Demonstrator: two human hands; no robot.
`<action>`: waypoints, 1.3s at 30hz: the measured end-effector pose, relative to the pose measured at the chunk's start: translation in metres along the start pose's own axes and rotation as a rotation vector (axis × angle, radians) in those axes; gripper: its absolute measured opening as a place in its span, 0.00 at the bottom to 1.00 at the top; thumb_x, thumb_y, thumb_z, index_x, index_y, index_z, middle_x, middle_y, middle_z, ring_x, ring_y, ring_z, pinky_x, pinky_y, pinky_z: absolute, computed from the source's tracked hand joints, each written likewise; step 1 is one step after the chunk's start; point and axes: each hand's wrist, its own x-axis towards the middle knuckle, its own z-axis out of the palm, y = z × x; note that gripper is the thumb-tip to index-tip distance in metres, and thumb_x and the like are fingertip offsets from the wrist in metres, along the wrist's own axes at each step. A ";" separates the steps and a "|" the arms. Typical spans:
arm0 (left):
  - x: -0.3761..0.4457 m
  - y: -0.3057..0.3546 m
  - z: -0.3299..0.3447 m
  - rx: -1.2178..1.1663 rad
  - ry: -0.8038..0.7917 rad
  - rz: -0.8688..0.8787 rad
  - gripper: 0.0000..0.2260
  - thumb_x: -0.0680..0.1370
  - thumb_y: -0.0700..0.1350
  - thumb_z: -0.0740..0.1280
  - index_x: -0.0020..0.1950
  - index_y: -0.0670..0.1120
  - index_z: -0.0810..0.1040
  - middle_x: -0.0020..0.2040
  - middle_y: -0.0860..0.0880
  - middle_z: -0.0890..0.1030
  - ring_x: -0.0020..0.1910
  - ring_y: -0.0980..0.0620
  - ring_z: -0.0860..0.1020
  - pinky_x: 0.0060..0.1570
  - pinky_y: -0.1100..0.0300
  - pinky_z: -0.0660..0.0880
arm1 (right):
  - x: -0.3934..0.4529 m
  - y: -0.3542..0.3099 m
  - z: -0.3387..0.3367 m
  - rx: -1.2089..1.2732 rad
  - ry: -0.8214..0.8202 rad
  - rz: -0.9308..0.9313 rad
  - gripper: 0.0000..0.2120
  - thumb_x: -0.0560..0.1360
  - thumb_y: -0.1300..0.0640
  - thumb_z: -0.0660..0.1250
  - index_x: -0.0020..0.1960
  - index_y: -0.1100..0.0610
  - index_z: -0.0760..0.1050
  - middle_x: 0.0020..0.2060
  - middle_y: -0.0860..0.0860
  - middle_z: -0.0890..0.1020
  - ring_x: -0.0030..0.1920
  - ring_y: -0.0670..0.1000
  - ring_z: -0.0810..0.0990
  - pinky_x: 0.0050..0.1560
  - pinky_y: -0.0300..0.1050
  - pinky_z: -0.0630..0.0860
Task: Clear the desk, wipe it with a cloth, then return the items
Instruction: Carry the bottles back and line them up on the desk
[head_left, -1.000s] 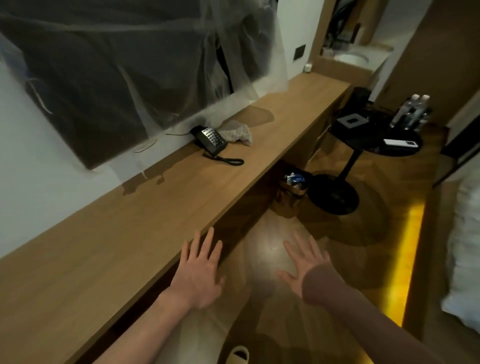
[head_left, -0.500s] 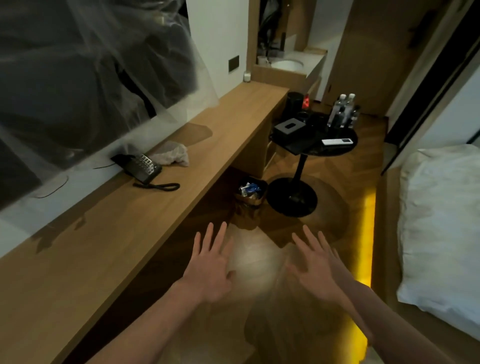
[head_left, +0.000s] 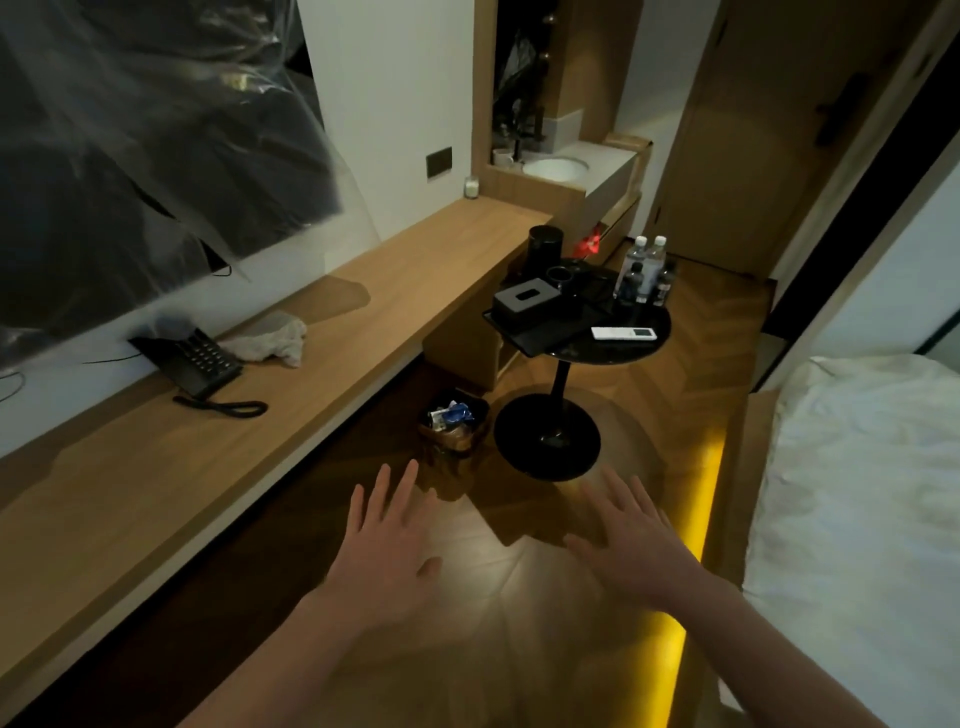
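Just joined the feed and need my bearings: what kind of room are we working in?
Most likely a hotel room. A bed with white linen sits opposite a long wall desk holding a corded phone, and a small round table carries water bottles.

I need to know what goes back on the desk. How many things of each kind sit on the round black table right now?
Water bottles: 4
Tissue box: 1
Remote: 1
Black canister: 1
Black tray: 1
Total: 8
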 end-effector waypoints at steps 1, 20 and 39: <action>0.010 0.004 -0.003 0.001 -0.003 -0.010 0.35 0.84 0.60 0.57 0.84 0.53 0.40 0.80 0.47 0.27 0.78 0.41 0.27 0.78 0.40 0.34 | 0.010 0.009 -0.007 0.008 0.002 -0.008 0.39 0.81 0.33 0.57 0.84 0.42 0.41 0.83 0.47 0.36 0.82 0.57 0.36 0.82 0.62 0.48; 0.345 0.122 -0.085 -0.019 -0.002 0.121 0.34 0.84 0.58 0.57 0.84 0.54 0.42 0.82 0.49 0.32 0.80 0.42 0.30 0.79 0.37 0.36 | 0.230 0.178 -0.140 0.015 0.019 0.126 0.39 0.80 0.33 0.58 0.83 0.42 0.43 0.83 0.46 0.39 0.83 0.56 0.40 0.81 0.58 0.51; 0.571 0.271 -0.116 -0.080 0.006 -0.082 0.35 0.83 0.61 0.56 0.84 0.55 0.42 0.82 0.49 0.32 0.80 0.42 0.30 0.79 0.39 0.35 | 0.446 0.372 -0.264 0.005 -0.077 -0.030 0.39 0.81 0.33 0.58 0.84 0.42 0.42 0.82 0.46 0.36 0.83 0.54 0.37 0.82 0.55 0.48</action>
